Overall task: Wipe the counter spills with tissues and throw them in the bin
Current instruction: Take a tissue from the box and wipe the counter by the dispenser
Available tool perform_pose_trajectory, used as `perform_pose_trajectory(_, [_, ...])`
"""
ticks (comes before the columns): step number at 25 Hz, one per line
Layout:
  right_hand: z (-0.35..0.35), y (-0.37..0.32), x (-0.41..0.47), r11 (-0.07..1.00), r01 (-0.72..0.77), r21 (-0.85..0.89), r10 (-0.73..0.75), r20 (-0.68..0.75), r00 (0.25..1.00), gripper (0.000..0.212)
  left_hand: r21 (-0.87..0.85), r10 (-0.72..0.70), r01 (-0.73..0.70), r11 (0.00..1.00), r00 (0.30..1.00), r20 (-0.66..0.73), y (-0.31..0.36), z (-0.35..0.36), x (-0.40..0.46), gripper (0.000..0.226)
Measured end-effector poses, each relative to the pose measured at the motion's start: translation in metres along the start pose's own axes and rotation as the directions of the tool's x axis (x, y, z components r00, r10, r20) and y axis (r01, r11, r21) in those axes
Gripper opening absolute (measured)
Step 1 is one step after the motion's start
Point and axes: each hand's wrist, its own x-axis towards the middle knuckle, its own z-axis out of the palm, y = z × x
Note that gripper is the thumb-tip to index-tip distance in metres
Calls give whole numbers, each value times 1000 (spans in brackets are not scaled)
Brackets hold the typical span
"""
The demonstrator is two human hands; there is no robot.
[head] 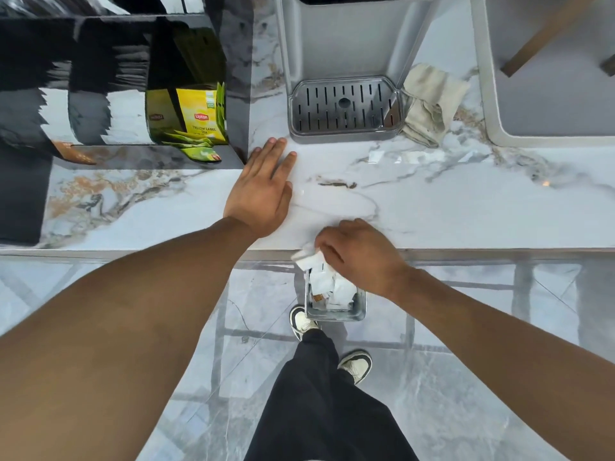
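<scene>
The left hand (pixel 263 191) lies flat and open on the marble tabletop (pixel 466 207), fingers spread, palm down, holding nothing; the right hand (pixel 359 257) sits at the tabletop's front edge, fingers closed around a crumpled white tissue (pixel 307 257); directly below it on the floor stands a small grey bin (pixel 336 314) with white tissues inside, one shoe (pixel 301 322) touching its side; behind the left hand, a drip tray (pixel 346 108) rests on the tabletop, a folded beige cloth (pixel 432 104) just beside it; to the left, a yellow tea box (pixel 199 118) stands in a dark holder; a faint wet sheen shows between the hands
</scene>
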Motion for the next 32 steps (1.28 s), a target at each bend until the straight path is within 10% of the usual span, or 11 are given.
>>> perform_pose_trajectory(6, [-36,92,39,663,-747,46,698,-399,595,20,-9,-7,7,1000,1000,15,0,0,1,62])
perform_pose_trajectory(15, [7,-1,-23,936,-321,144,346,-213,914,8,-23,-3,3,1000,1000,-16,1,-2,1,65])
perform_pose_trajectory(21, [-50,107,-11,564,-800,204,784,-437,441,18,8,0,0,1000,1000,11,-1,0,1,71])
perform_pose_trajectory(26, [2,22,-2,877,-480,-25,448,-321,834,10,15,-14,13,1000,1000,14,-1,0,1,77])
perform_pose_trajectory(32, [-7,34,88,843,-505,185,537,-233,811,17,11,-31,30,999,999,26,-1,1,1,85])
